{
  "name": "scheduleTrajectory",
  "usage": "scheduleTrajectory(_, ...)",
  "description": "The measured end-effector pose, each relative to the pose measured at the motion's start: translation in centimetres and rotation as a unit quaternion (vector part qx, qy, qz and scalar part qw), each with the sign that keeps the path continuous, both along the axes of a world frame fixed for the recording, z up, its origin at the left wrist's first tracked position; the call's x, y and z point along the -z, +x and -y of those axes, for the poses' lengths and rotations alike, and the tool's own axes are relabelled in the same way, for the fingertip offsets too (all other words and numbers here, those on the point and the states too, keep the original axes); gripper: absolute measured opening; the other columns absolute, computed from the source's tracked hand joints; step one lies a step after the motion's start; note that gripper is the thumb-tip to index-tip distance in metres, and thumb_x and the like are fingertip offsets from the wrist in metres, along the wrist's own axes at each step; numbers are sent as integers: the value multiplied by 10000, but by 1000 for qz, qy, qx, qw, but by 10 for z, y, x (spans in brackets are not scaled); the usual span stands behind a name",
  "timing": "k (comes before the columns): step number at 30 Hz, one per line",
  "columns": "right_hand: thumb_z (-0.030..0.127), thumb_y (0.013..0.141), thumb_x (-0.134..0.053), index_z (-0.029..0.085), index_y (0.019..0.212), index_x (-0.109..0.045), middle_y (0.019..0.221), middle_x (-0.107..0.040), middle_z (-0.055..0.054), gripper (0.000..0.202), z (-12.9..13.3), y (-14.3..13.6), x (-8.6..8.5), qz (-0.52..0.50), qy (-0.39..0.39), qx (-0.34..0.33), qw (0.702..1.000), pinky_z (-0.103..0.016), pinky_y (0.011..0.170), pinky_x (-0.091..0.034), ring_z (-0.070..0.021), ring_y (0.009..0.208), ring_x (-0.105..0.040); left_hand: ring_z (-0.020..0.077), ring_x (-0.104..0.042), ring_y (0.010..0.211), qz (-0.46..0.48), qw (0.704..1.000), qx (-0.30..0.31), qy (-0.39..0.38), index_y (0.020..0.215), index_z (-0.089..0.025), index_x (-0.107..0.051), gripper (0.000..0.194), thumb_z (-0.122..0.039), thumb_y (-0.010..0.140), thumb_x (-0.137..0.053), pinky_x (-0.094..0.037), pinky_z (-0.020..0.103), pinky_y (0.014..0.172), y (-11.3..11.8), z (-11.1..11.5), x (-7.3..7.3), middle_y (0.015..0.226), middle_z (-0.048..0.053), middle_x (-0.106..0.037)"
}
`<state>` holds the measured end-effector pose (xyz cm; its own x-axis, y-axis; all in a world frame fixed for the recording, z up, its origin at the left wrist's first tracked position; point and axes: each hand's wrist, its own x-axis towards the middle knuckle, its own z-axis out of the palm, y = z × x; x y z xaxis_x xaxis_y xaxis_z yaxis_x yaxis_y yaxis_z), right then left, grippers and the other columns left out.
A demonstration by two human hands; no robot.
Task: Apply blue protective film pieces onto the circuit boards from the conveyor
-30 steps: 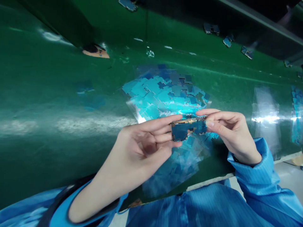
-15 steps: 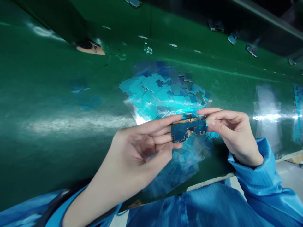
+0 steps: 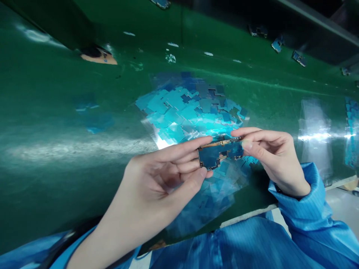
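A small circuit board with a dark blue face is held up between my two hands. My left hand grips its left end, the thumb at the lower left corner and the fingers behind and along the top edge. At the right end, the thumb and index finger of my right hand pinch the board. Beneath and behind it lies a spread of blue cut-out film pieces on clear sheets. Part of this spread is hidden by my hands and the board.
A green mat covers the bench. More circuit boards lie along the back right under a dark ledge. Clear sheets and another batch of blue film are at the right. A dark post stands at the upper left.
My left thumb has shifted onto the lower left corner of the board. Both hands and the board have moved very slightly left in view.
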<state>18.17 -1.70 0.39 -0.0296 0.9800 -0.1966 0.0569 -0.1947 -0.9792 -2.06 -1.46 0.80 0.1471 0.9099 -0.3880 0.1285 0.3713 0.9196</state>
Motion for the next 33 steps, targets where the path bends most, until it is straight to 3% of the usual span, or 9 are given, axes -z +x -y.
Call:
scheduleTrajectory(6,170,805,-706,254,776,-753,986,-749,4,100,0,0,0,7,-1,2,1000,-280,847,-567,-156,973,-683,150,-739,628,21,1000,-2,-23,1035,-294,-746,371,-186,682,-703,-596,172,612,1,-1,-1,694,-53,-769)
scheduleTrajectory(12,205,788,-724,239,764,-749,988,-746,-22,49,1,0,0,17,-11,13,1000,-314,824,-578,-183,965,-684,163,-746,679,4,1000,4,-30,1042,-304,-740,368,-207,688,-718,-600,196,681,1,-1,-3,749,-40,-782)
scheduleTrajectory(33,190,799,-714,251,771,-752,997,-745,-2,77,1,0,1,9,-11,4,1000,-293,840,-570,-161,947,-687,173,-745,653,16,999,-9,-31,1046,-274,-732,324,-210,729,-707,-622,233,686,5,0,-1,680,-46,-764)
